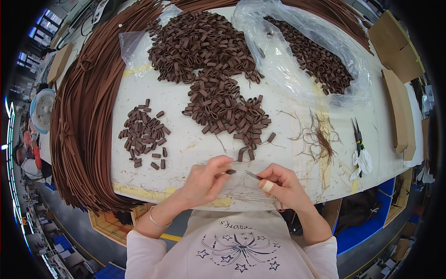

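My left hand [206, 182] is closed on a small brown loop [230, 171], held between thumb and fingers over the white tabletop [172, 181]. Just to its right, my right hand [281, 186], with a pale wrap on a finger, grips thread snips [252, 175], blades pointing left toward the loop. A large heaped pile of brown loops [200, 51] trails down to just above my hands. A smaller scattered group of loops [141, 130] lies at left, and a tangle of loose threads [325, 142] at right.
Long brown straps [79, 130] cover the left side. A plastic bag of loops [311, 56] lies at back right, scissors with white cloth-wrapped handles [357, 144] and cardboard [395, 111] at right. Bins [369, 218] stand below; a fan [44, 109] and person [30, 165] are beyond the left edge.
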A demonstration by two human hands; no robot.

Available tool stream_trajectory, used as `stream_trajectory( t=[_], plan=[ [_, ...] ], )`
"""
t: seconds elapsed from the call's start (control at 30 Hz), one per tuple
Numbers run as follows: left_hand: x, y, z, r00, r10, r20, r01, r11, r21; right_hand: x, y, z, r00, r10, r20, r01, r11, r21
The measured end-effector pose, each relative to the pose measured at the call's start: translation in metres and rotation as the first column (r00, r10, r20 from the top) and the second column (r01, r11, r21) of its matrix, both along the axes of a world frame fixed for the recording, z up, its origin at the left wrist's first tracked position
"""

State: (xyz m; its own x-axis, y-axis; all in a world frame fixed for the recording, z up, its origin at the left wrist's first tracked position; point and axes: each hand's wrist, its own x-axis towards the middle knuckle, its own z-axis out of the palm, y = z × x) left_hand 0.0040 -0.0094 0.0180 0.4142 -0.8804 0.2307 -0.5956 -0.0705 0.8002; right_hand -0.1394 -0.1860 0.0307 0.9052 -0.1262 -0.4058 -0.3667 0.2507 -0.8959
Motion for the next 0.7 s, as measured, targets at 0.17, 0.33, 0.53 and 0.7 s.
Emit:
stream_trajectory(
  t=[0.17, 0.33, 0.53, 0.7],
  plan=[
    [0.045, 0.035, 0.023, 0.805, 0.225, 0.549, -0.504, 0.748, 0.432, -0.013, -0.015, -0.004, 0.996, -0.014, 0.087, 0.067, 0.761, -0.645],
    [0.026, -0.004, 0.018, 0.927, 0.113, 0.357, -0.186, 0.966, 0.177, 0.002, -0.004, 0.001, 0.988, 0.094, 0.119, 0.052, 0.529, -0.847],
    [0.025, -0.041, 0.005, 0.986, 0.022, 0.168, -0.053, 0.982, 0.182, 0.009, -0.002, 0.006, 0.988, 0.147, 0.041, -0.023, 0.406, -0.914],
    [0.011, -0.045, -0.002, 0.968, 0.018, 0.250, -0.100, 0.942, 0.322, 0.003, -0.010, 0.006, 0.996, 0.047, 0.070, 0.027, 0.609, -0.792]
  ],
)
